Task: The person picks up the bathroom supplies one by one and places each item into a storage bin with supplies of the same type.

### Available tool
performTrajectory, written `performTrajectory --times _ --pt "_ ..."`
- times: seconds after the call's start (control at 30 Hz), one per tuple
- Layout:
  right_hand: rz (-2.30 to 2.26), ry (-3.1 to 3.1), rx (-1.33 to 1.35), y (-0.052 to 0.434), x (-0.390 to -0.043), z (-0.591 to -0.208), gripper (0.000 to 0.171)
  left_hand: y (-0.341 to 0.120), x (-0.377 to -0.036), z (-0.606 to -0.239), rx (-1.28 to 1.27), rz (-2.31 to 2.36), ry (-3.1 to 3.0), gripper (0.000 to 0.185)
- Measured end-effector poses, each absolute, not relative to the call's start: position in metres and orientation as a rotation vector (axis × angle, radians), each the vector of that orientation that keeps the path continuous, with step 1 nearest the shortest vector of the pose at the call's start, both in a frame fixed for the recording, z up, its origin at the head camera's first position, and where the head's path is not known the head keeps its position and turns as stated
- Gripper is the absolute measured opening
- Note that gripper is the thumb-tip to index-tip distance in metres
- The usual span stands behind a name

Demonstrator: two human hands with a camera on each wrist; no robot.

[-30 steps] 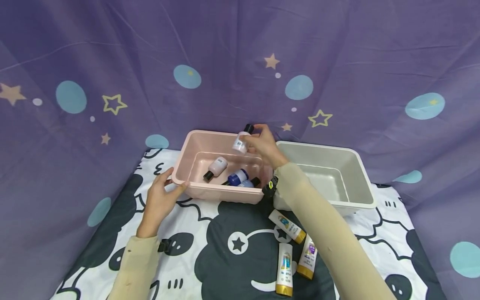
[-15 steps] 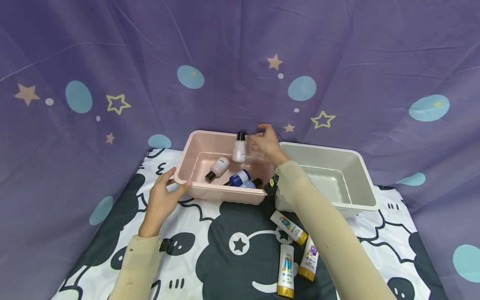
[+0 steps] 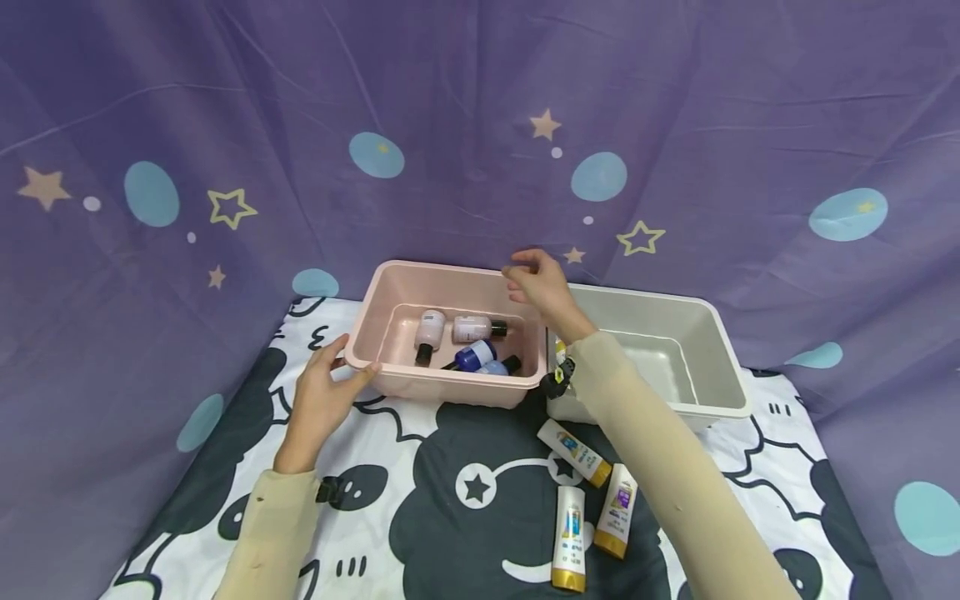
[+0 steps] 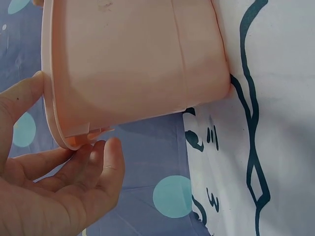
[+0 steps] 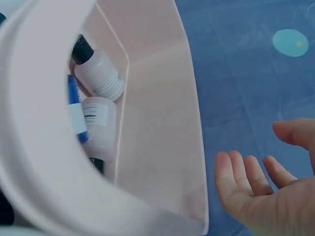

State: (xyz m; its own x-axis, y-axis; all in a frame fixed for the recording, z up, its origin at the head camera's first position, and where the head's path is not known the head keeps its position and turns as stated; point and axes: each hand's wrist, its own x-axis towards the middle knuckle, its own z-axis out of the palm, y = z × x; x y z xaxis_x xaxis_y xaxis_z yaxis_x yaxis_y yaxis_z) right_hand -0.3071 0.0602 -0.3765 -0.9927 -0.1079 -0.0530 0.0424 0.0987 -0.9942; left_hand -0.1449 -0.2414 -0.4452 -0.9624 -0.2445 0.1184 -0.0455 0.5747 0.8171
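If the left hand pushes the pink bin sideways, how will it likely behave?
The pink bin looks like thin, stiff plastic, so it probably slides on the cloth rather than bending. It holds only four small bottles, so it is likely light. They lie on their sides and may roll.

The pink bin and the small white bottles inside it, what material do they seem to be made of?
Pink bin: probably moulded plastic with a matte finish, given its smooth walls and rolled rim. Small white bottles: likely plastic too, slightly glossy, with dark caps and printed labels.

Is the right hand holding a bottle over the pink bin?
No, the right hand is open and holds nothing above the pink bin.
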Motion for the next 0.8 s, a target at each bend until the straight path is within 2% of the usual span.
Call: performTrajectory --times 0.53,0.8 --pt "-2.083 2.363 -0.336 0.107 -0.25 -0.355 0.031 -0.238 -0.141 -0.436 0.14 -1.147 -2.638 0.075" --pt "-1.988 2.516 -0.413 0.131 -0.214 -0.354 0.028 -0.22 -0.133 -0.429 0.035 -0.956 -2.528 0.063"
